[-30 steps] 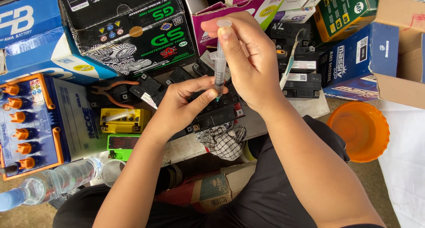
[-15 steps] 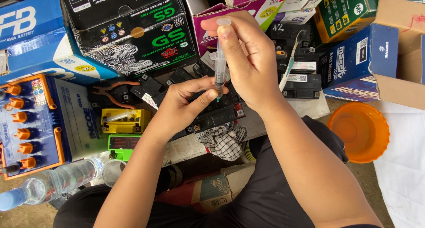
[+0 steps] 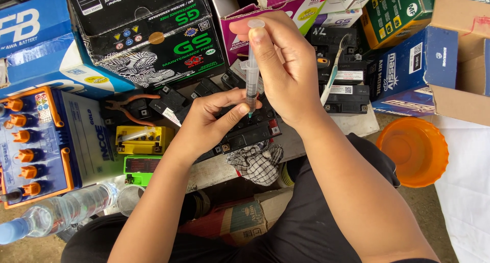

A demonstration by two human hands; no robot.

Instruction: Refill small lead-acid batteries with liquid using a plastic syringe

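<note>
My right hand (image 3: 286, 77) holds a clear plastic syringe (image 3: 251, 77) upright, thumb on the plunger top, needle tip pointing down onto a small black battery (image 3: 250, 133). My left hand (image 3: 209, 122) grips that battery from the left, its fingers curled over the top edge and touching the syringe tip. The battery rests on a low bench among other small black batteries (image 3: 347, 92).
A large blue battery with orange caps (image 3: 35, 140) sits at left, with yellow (image 3: 138, 139) and green (image 3: 140, 168) small batteries beside it. Pliers (image 3: 130, 107), a checked rag (image 3: 258, 163), a water bottle (image 3: 56, 212), an orange bowl (image 3: 416, 151) and stacked cardboard boxes (image 3: 148, 33) surround the bench.
Almost nothing differs; both hands and the syringe stay in the same place over the black battery, with only a slight shift of the view.
</note>
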